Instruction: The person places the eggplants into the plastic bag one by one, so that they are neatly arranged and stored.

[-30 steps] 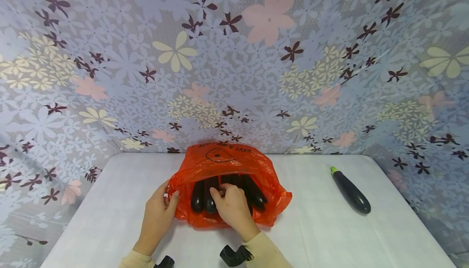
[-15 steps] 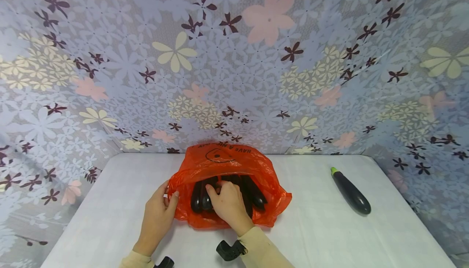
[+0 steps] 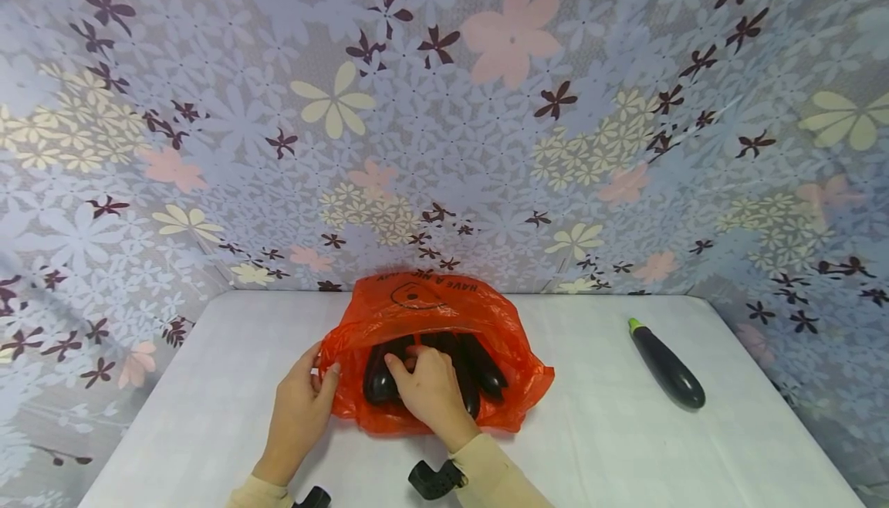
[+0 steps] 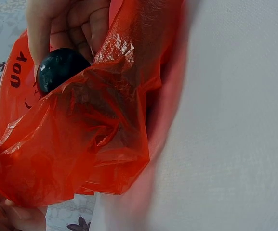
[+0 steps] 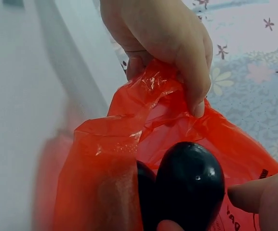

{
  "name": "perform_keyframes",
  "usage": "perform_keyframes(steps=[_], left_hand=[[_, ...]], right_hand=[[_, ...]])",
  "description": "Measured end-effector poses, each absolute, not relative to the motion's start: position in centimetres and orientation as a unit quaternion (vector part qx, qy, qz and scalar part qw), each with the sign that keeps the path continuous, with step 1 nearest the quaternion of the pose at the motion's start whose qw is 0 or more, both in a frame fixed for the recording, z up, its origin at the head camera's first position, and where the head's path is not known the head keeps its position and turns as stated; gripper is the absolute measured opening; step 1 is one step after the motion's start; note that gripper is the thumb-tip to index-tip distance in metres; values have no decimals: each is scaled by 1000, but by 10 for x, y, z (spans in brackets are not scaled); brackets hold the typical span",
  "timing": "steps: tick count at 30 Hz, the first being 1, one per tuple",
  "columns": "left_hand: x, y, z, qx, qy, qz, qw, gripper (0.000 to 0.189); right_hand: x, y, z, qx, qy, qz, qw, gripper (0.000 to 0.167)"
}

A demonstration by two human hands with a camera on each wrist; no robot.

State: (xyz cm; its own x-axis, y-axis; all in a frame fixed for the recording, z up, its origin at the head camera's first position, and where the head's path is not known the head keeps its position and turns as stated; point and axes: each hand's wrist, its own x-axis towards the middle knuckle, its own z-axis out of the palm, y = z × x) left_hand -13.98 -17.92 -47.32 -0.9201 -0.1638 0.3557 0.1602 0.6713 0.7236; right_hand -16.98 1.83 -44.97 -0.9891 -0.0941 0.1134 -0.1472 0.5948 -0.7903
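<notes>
An orange-red plastic bag [image 3: 417, 296] lies on the table with its mouth facing me. Several dark eggplants are inside, one of them [image 3: 489, 373] at the right of the opening. My left hand [image 3: 301, 404] pinches the bag's left rim between thumb and fingers; the right wrist view shows this hand [image 5: 163, 38] from the other side. Reaching into the mouth, my right hand [image 3: 432, 391] grips an eggplant [image 5: 191, 180] by its rounded end. In the left wrist view that eggplant [image 4: 59, 72] shows above the bag's edge, beneath the fingers. Its far end is hidden.
Off to the right, a single eggplant [image 3: 668, 365] with a green tip lies on the white-covered table [image 3: 590, 446]. A flower-patterned backdrop [image 3: 444, 145] rises behind the table and along both sides.
My right hand has shifted slightly left inside the bag, and the eggplant under it has moved left against the leftmost one. My left hand stays on the rim.
</notes>
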Motion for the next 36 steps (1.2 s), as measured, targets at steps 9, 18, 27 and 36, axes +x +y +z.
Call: perform_keyframes(steps=[9, 18, 27, 36], left_hand=[[-140, -180, -472, 3, -893, -404, 197, 43], [-140, -181, -472, 4, -895, -402, 191, 44], [-140, -180, -471, 9, -895, -405, 187, 44], [-139, -180, -470, 4, -894, -407, 190, 43]], right_hand=[[-161, 31, -439, 90, -881, 464, 10, 42], [-146, 47, -427, 111, -852, 512, -9, 41], [-132, 68, -416, 129, -836, 532, -32, 37], [-120, 94, -408, 130, -812, 568, -43, 35]])
